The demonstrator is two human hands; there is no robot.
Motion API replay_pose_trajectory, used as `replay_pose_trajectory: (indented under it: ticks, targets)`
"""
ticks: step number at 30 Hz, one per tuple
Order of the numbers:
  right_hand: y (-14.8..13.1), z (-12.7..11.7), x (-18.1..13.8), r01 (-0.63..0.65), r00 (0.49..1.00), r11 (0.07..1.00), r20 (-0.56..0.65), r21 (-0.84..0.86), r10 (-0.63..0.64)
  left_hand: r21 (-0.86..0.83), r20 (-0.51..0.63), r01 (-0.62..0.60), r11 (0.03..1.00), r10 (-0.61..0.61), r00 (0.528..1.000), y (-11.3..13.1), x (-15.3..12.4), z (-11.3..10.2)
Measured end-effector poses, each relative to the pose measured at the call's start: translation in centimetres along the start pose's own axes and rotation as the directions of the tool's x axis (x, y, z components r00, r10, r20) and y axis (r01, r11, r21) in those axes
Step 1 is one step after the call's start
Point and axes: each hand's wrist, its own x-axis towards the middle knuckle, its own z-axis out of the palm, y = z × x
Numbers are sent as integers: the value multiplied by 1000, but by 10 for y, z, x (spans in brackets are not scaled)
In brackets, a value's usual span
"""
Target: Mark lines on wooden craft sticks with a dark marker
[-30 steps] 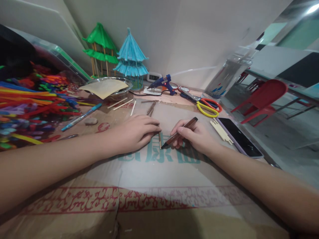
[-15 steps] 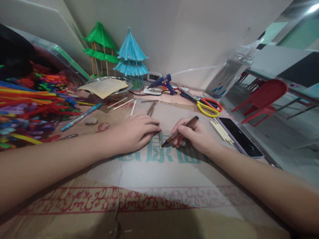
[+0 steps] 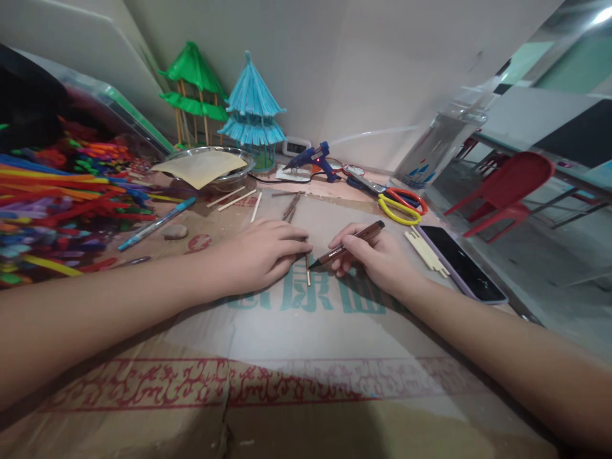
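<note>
My right hand (image 3: 377, 258) grips a brown marker (image 3: 347, 245), its dark tip touching a thin wooden stick (image 3: 308, 270) that lies on the flattened cardboard (image 3: 296, 331). My left hand (image 3: 261, 255) rests palm down on the cardboard, with its fingertips pressing the far end of that stick. Both forearms reach in from the bottom corners.
A heap of coloured pipe cleaners (image 3: 62, 204) fills the left. Behind stand a green pagoda model (image 3: 194, 89), a blue one (image 3: 251, 105), a glass bowl (image 3: 210, 169) and a blue glue gun (image 3: 313, 159). Scissors (image 3: 399, 204), a phone (image 3: 461, 261) and loose sticks (image 3: 236, 199) lie about.
The marker tip has moved up along the stick, towards my left fingertips. My left hand has stayed put.
</note>
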Motion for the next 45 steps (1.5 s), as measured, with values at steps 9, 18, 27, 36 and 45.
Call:
replay_pose_trajectory:
  ticks: [9, 18, 27, 36, 45]
  targets:
    - [-2, 0, -2, -12, 992, 1000, 122, 27, 8, 5, 1, -9, 1000, 9, 1000, 0, 0, 0]
    - [-4, 0, -3, -25, 993, 999, 115, 26, 21, 6, 11, -5, 1000, 5, 1000, 0, 0, -1]
    - [1, 0, 0, 10, 999, 1000, 46, 20, -11, 7, 4, -9, 1000, 9, 1000, -1, 0, 1]
    - [0, -1, -1, 7, 997, 999, 75, 44, -10, 6, 18, -5, 1000, 5, 1000, -2, -1, 2]
    - [-1, 0, -2, 7, 998, 1000, 60, 23, -8, 6, 23, -6, 1000, 5, 1000, -1, 0, 2]
